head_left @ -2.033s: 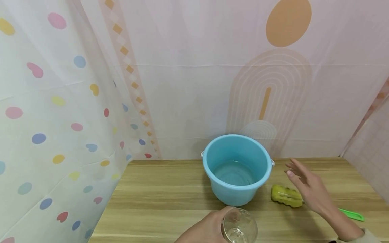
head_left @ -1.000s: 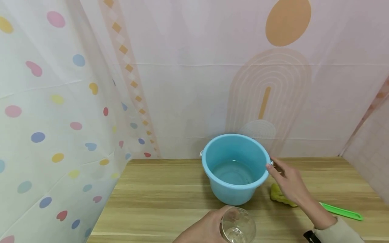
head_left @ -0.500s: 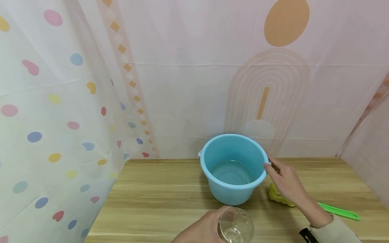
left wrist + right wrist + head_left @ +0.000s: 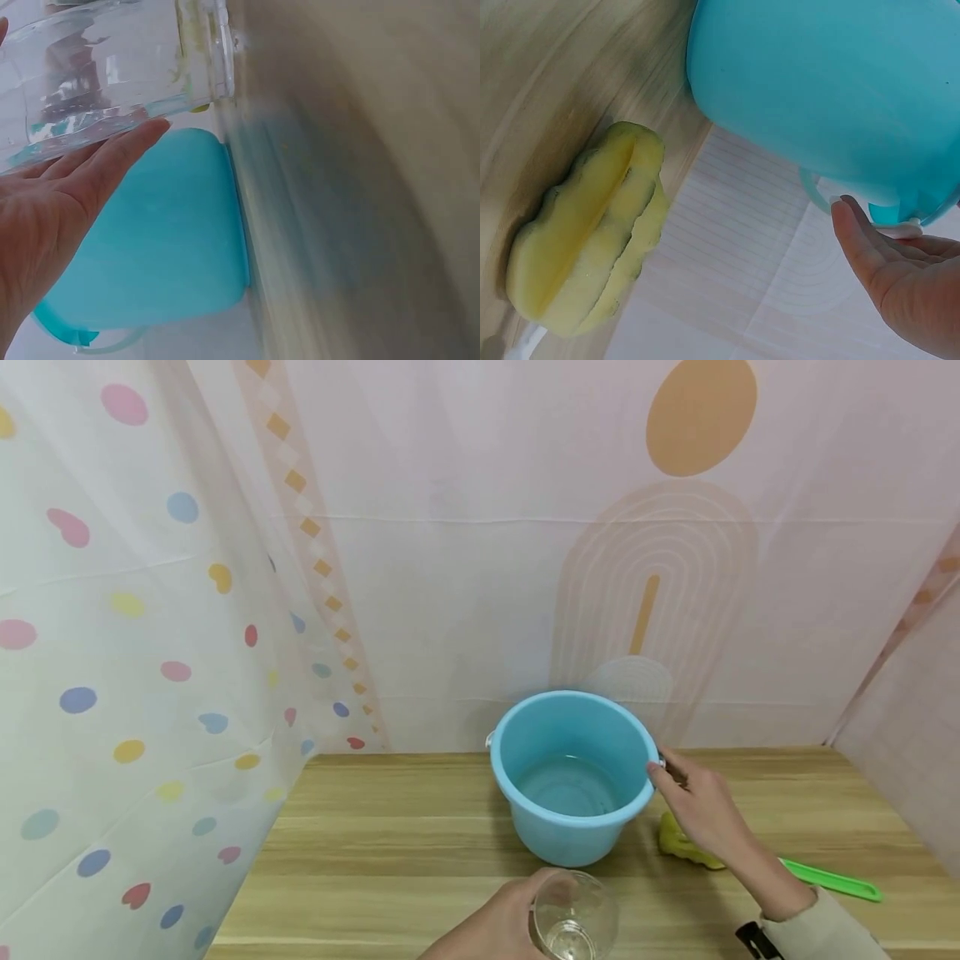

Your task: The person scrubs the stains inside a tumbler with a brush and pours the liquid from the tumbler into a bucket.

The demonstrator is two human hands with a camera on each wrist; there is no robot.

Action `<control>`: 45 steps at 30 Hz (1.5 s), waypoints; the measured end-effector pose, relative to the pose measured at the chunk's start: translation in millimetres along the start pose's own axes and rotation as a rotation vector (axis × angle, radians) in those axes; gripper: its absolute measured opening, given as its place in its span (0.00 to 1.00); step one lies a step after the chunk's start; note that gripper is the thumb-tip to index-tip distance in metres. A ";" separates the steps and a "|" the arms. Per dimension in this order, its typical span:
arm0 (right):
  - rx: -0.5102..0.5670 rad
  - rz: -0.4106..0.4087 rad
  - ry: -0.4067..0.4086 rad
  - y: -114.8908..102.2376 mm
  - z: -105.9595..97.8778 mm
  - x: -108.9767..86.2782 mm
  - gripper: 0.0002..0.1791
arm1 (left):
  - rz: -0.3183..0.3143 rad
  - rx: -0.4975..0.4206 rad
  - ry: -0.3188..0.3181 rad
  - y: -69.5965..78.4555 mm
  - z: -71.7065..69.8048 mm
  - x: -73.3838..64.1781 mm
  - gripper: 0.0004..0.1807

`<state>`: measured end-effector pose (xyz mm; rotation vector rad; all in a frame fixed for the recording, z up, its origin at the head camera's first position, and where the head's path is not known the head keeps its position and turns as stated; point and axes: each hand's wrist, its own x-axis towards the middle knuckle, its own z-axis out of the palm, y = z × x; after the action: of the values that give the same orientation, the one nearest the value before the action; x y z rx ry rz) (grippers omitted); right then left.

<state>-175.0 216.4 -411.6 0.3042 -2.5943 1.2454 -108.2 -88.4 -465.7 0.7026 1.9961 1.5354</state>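
My left hand (image 4: 491,922) holds a clear drinking glass (image 4: 596,902) near the front of the table, mouth up toward the head camera. In the left wrist view, the fingers lie along the side of the glass (image 4: 142,64), whose thick base is close to the tabletop. Behind it stands a light blue bucket (image 4: 573,843) with shallow water in the bottom. My right hand (image 4: 708,810) grips the bucket's right rim at the handle joint, thumb on top. In the right wrist view, the bucket's thin handle (image 4: 810,187) hangs down beside the fingertips.
A yellow sponge brush (image 4: 678,843) with a green handle (image 4: 832,881) lies on the wooden table (image 4: 382,852) to the bucket's right, partly under my right forearm. A patterned curtain (image 4: 450,610) hangs right behind the table, and a dotted one (image 4: 150,710) hangs at the left.
My right hand has moved left from above the sponge brush onto the bucket's right rim and stays there. The left hand keeps the glass. The head view has shifted slightly.
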 end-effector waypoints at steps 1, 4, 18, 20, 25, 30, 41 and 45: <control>0.002 0.002 -0.001 -0.1 -0.2 -0.2 0.30 | 0.009 -0.003 0.006 -0.8 0.0 -0.9 0.39; 0.006 0.008 -0.002 0.0 -0.6 -1.1 0.30 | 0.035 -0.020 0.021 -3.6 0.3 -2.9 0.39; 0.041 0.023 -0.010 0.5 -0.7 -1.3 0.31 | 0.115 -0.019 0.051 -7.2 -0.9 -6.3 0.42; 0.047 0.023 -0.008 0.9 -0.8 -1.3 0.31 | 0.125 0.001 0.063 -7.7 -1.7 -7.8 0.42; 0.047 0.018 -0.003 2.7 -0.6 -0.8 0.31 | 0.133 0.039 0.101 -10.7 -3.6 -12.5 0.44; 0.046 0.007 -0.005 5.7 0.4 -0.8 0.31 | 0.126 0.061 0.132 -10.5 -5.7 -18.0 0.42; 0.046 0.026 -0.008 2.8 -1.4 -1.9 0.32 | 0.097 0.064 0.232 -0.1 -7.6 -29.0 0.42; 0.051 0.039 -0.017 2.6 -1.5 -1.9 0.32 | 0.129 0.115 0.298 -0.4 -9.4 -33.4 0.43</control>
<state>-173.7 219.3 -413.2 0.2766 -2.5980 1.3299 -90.2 -117.7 -461.0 0.6924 2.3131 1.6929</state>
